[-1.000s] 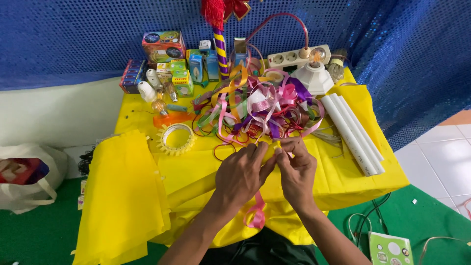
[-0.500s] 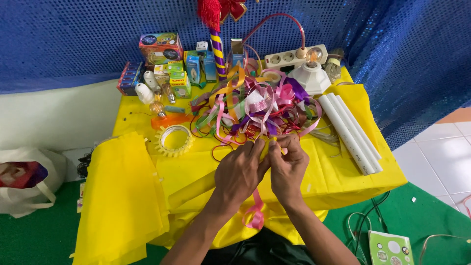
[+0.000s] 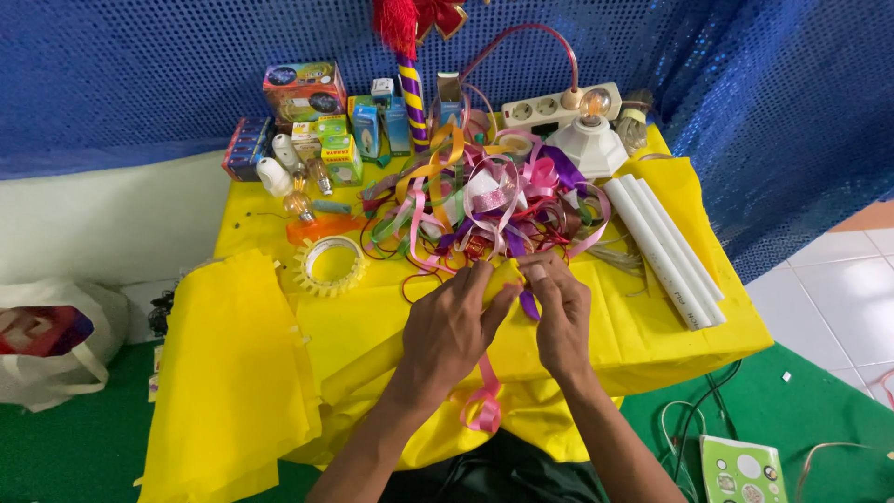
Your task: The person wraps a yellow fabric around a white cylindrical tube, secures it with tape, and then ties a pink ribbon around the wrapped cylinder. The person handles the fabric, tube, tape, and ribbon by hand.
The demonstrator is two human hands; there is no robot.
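The person's left hand [image 3: 449, 328] and right hand [image 3: 559, 317] meet at the near edge of a tangle of coloured ribbons [image 3: 484, 205] on a tabletop draped in yellow cloth [image 3: 372, 317]. Between the two hands sits a small yellow piece [image 3: 503, 277], pinched by the left fingers [image 3: 486, 279] on one side and the right fingers [image 3: 540, 275] on the other. Most of it is covered by the fingertips, so its exact kind is hard to make out; it may be ribbon or a fold of the cloth. A purple ribbon strip [image 3: 528, 304] shows just under the right thumb, running down and slightly left, its upper end hidden behind the hands. A pink ribbon [image 3: 484, 401] hangs below the left wrist, its long axis roughly vertical, ending in a loop over the front drop of the cloth; where it starts is hidden under the left hand.

Both hands are closed in a pinch, not flat or loose.

Behind the ribbon pile stand a purple-and-yellow striped pole [image 3: 412, 98], cut off at the top by red tassels, a white power strip [image 3: 549, 107] and a lit bulb on a white base [image 3: 591, 135]. Three white pipes [image 3: 661, 251] lie to the right, pointing diagonally from the far centre toward the near right corner. To the left lie a tape roll [image 3: 328, 265], loose light bulbs [image 3: 298, 200] and small boxes [image 3: 340, 154]. A white bag [image 3: 47, 345] on the green floor is cut off at the left edge.
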